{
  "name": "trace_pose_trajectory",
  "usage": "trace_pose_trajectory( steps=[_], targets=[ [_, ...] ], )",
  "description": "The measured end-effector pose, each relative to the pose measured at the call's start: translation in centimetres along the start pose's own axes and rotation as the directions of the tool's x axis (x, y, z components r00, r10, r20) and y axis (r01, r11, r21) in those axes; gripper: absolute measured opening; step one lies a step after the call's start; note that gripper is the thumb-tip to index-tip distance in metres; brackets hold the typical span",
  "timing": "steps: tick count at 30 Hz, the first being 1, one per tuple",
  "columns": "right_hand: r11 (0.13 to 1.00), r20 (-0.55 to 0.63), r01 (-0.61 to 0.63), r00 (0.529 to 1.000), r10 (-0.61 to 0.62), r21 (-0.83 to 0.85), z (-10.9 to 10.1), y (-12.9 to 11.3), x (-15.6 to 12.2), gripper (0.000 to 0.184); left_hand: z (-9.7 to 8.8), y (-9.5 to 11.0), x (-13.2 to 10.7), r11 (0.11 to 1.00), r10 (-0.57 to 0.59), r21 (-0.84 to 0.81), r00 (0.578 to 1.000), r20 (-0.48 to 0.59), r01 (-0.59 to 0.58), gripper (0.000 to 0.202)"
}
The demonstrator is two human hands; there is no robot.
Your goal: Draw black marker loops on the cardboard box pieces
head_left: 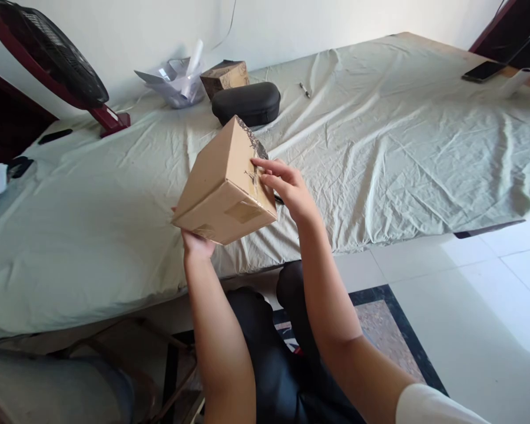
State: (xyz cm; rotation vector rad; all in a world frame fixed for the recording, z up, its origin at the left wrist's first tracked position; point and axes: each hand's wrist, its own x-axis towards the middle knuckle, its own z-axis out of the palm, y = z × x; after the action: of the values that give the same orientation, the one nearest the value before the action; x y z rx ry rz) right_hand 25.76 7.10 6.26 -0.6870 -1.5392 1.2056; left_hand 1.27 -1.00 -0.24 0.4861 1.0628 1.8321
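A brown cardboard box (pixel 207 159) is tilted in the air above the near edge of the cloth-covered table. My left hand (pixel 198 244) holds it from underneath at its lower left, with most of its fingers hidden behind the box. Clear tape and a dark printed strip (pixel 257 144) run along the box's right side. My right hand (pixel 287 182) touches that taped side with its fingertips, the index finger stretched out and apart from the finger below it. Nothing can be seen gripped in the right hand.
Behind the box lie a black zip case (pixel 247 103), another cardboard box (pixel 226 76) and a clear plastic container (pixel 181 82). A pen (pixel 304 90) rests on the wrinkled cloth (pixel 371 147). A fan (pixel 53 53) stands left; a phone (pixel 483 71) lies far right, near another person's hand.
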Motion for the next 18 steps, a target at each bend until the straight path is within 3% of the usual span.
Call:
trace_pose_trajectory(
  steps=[3,7,11,14,18],
  targets=[
    [0.997,-0.066,0.044,0.997,-0.048,-0.063,0.4,0.3,0.1,0.047,0.7,-0.1,0.2,0.998,-0.050,0.034,0.998,-0.033,0.051,0.064],
    [1.000,-0.088,0.013,0.996,-0.013,-0.004,1.2,0.2,-0.1,0.085,0.5,0.1,0.4,0.986,-0.148,0.077,0.989,-0.015,0.149,0.068],
    [0.991,-0.087,-0.045,0.995,0.056,0.130,1.9,0.0,0.1,0.113,0.8,-0.2,0.2,0.974,-0.170,0.150,0.985,0.002,0.168,0.048],
    [0.980,-0.076,-0.048,0.995,0.064,0.195,2.1,-0.1,0.4,0.106,1.8,-0.9,-0.1,0.977,-0.140,0.167,0.990,0.025,0.134,0.045],
    [0.950,-0.074,-0.010,0.997,0.035,0.313,2.3,-0.4,0.8,0.077,3.5,-1.6,-0.4,0.979,-0.105,0.182,0.992,0.065,0.092,0.041]
  ],
)
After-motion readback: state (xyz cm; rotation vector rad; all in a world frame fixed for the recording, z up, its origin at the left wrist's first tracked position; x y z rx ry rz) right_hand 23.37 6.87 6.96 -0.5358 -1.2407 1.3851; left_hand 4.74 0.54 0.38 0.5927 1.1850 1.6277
